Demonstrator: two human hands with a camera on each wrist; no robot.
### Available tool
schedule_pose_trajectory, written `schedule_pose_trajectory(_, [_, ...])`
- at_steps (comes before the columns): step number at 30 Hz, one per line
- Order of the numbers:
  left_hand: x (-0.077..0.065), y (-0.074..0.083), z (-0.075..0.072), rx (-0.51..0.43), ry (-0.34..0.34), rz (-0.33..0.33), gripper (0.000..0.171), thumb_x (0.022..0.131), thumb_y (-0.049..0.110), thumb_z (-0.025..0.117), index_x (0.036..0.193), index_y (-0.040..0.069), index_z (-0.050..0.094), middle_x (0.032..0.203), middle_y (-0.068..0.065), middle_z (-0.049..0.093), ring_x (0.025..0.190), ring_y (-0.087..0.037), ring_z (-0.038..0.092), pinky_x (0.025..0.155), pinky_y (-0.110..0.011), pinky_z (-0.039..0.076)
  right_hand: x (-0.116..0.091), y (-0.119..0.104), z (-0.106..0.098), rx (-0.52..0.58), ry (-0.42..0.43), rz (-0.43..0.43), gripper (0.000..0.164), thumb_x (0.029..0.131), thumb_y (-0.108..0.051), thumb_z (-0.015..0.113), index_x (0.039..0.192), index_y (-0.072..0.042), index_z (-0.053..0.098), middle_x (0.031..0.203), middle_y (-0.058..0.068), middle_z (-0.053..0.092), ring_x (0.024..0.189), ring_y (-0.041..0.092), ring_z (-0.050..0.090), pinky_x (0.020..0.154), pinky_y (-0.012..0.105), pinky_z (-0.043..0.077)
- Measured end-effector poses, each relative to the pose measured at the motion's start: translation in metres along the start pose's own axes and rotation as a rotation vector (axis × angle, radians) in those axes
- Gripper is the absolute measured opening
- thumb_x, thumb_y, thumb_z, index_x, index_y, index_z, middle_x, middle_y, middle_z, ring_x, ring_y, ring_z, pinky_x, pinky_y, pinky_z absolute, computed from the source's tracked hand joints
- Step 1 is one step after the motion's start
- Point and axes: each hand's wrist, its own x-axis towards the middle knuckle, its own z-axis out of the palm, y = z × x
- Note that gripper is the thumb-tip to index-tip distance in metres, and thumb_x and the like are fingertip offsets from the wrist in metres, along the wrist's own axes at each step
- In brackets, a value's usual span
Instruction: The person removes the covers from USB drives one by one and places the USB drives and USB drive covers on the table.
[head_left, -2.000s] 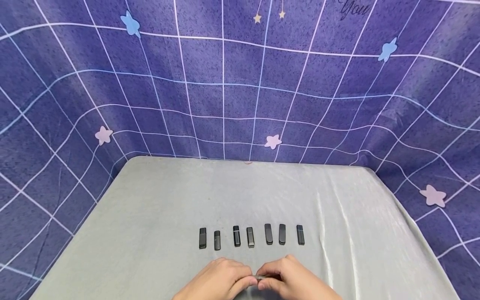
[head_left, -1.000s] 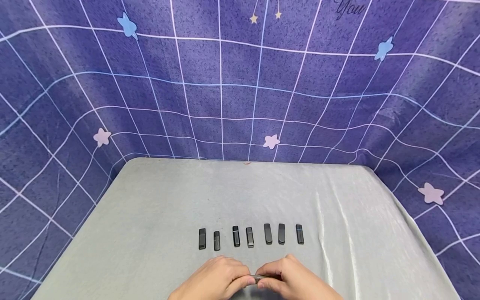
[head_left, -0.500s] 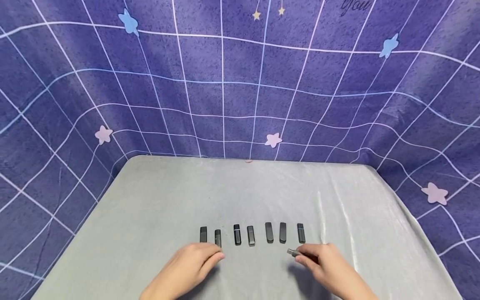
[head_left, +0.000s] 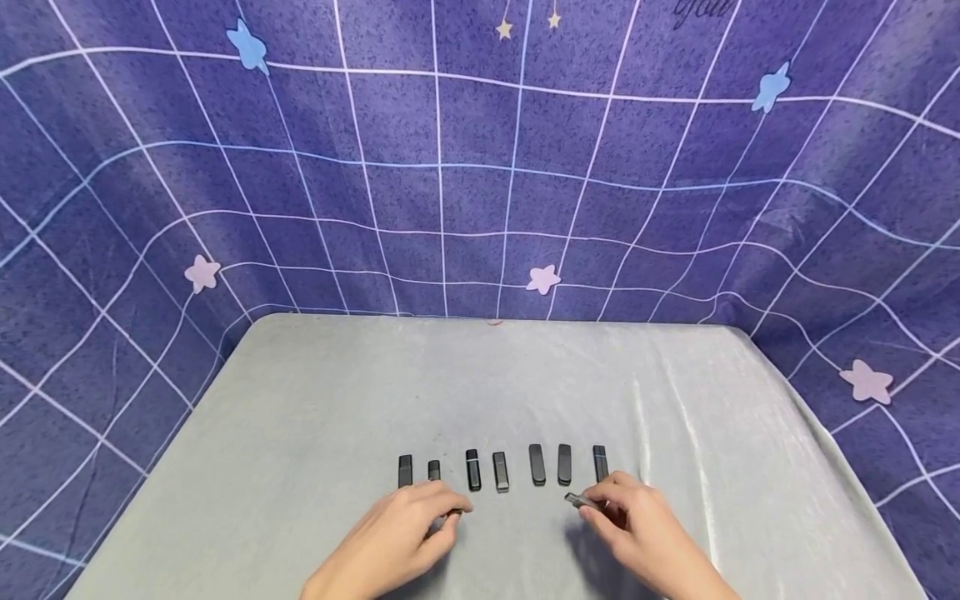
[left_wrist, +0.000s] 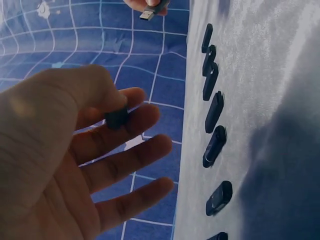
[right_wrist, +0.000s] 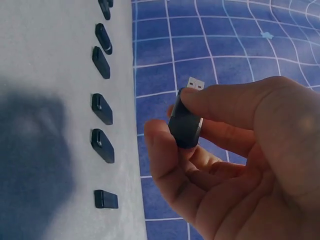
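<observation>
Between thumb and fingertips my right hand [head_left: 637,529] holds a black USB stick [right_wrist: 185,129], its bare metal plug [right_wrist: 195,83] sticking out. In the head view that stick points left, above the cloth. My left hand [head_left: 401,533] pinches a small dark cap [left_wrist: 116,118] between thumb and index finger, the other fingers spread loosely. A gap separates the two hands. Just beyond them lies a row of several capped black USB sticks, among them a stick with a pale band [head_left: 473,470] and a plain one [head_left: 564,464]. My left hand partly covers the two leftmost sticks.
A pale grey cloth [head_left: 337,392] covers the table, with creases on its right side. Behind and at both sides hangs a purple-blue curtain [head_left: 480,200] with grid lines and stars. The rightmost stick [head_left: 600,461] lies close to my right hand.
My hands were together on the one stick; they have since parted, the cap coming away in my left hand. Over the last half second the left hand shifted slightly right.
</observation>
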Motion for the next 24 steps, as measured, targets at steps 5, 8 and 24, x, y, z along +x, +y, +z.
schedule_pose_trajectory(5, [0.012, -0.006, 0.003, 0.048, 0.035, 0.124, 0.023, 0.094, 0.016, 0.063, 0.117, 0.019, 0.064, 0.105, 0.011, 0.068, 0.097, -0.002, 0.062, 0.082, -0.029, 0.054, 0.0, 0.003, -0.003, 0.031, -0.02, 0.047, 0.013, 0.084, -0.008, 0.074, 0.088, -0.02, 0.07, 0.082, -0.013, 0.06, 0.064, -0.002, 0.051, 0.052, 0.019, 0.048])
schedule_pose_trajectory(8, [0.02, -0.009, 0.005, 0.089, 0.047, 0.167, 0.028, 0.094, 0.022, 0.063, 0.121, 0.015, 0.063, 0.106, 0.008, 0.069, 0.099, -0.006, 0.063, 0.084, -0.03, 0.054, 0.001, 0.007, -0.007, 0.041, -0.031, 0.075, 0.011, 0.084, -0.01, 0.074, 0.089, -0.019, 0.071, 0.082, -0.013, 0.063, 0.068, 0.0, 0.055, 0.054, 0.021, 0.051])
schedule_pose_trajectory(24, [0.089, 0.002, 0.013, 0.154, 0.059, 0.264, 0.025, 0.096, 0.018, 0.06, 0.121, 0.015, 0.064, 0.111, 0.006, 0.061, 0.098, -0.008, 0.055, 0.082, -0.028, 0.052, 0.016, 0.019, -0.032, 0.128, -0.07, 0.362, 0.012, 0.086, -0.02, 0.075, 0.096, -0.015, 0.072, 0.079, -0.007, 0.07, 0.068, 0.013, 0.064, 0.059, 0.026, 0.052])
